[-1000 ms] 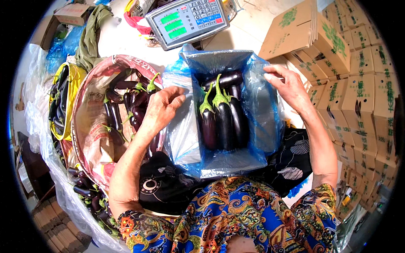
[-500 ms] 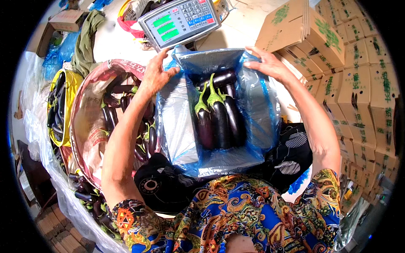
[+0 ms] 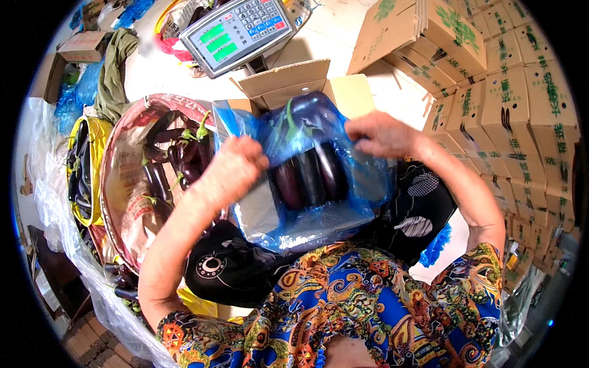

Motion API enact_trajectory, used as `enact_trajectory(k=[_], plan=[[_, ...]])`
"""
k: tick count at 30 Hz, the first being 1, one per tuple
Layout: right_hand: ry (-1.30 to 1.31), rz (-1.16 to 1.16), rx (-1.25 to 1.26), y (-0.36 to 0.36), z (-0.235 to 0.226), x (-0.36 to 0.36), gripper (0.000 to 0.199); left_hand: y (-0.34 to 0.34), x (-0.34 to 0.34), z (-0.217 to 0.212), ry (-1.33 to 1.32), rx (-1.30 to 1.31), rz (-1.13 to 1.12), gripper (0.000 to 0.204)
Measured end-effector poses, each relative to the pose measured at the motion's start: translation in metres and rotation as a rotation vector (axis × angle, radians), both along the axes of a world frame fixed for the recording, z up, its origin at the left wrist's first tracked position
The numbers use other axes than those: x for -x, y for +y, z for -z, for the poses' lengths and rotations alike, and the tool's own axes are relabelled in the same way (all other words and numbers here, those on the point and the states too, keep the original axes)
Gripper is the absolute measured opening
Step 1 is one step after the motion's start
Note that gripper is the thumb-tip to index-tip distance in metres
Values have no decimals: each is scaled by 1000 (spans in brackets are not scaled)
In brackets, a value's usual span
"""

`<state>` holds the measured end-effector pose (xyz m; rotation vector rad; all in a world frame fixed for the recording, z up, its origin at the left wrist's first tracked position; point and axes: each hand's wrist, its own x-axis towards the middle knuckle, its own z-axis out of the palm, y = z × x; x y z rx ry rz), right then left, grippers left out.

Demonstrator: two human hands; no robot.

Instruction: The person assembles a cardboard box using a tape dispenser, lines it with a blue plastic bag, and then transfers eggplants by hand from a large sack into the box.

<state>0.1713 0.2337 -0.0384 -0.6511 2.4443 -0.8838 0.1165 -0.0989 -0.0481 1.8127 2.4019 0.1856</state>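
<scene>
A cardboard box (image 3: 288, 83) lined with a blue plastic bag (image 3: 319, 211) sits in front of me. Three dark purple eggplants (image 3: 310, 178) lie inside it. My left hand (image 3: 236, 168) grips the bag's left edge and pulls it over the eggplants. My right hand (image 3: 380, 135) holds the bag's right edge, folded over the top. The blue film covers the eggplants' stem ends.
A round basket (image 3: 123, 184) of more eggplants stands to the left. A digital scale (image 3: 239, 34) is behind the box. Stacked printed cartons (image 3: 509, 104) fill the right side. Clear plastic sheeting (image 3: 55, 202) and a yellow bag (image 3: 86, 172) lie at far left.
Both hands went from the bag's far rim toward me, drawing the blue plastic over the eggplants. The box's cardboard flaps now show behind.
</scene>
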Motion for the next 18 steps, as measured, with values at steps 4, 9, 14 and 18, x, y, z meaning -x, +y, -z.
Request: enact_trajectory(k=[4,9,14,18], plan=[[153,150,-180,-2,-7,-22,25,-16,17,-3,-64,-411,-394,36],[274,398,-356,12,6,-12,40,-39,80,44,-1006,-660,-1104,61],[-163,184,-344,3,26,-20,19,-63,89,78,-1013,-688,-1153,8],[-242,73,60,-11,9,-22,11,-45,69,17,-999,-875,-1245,8]])
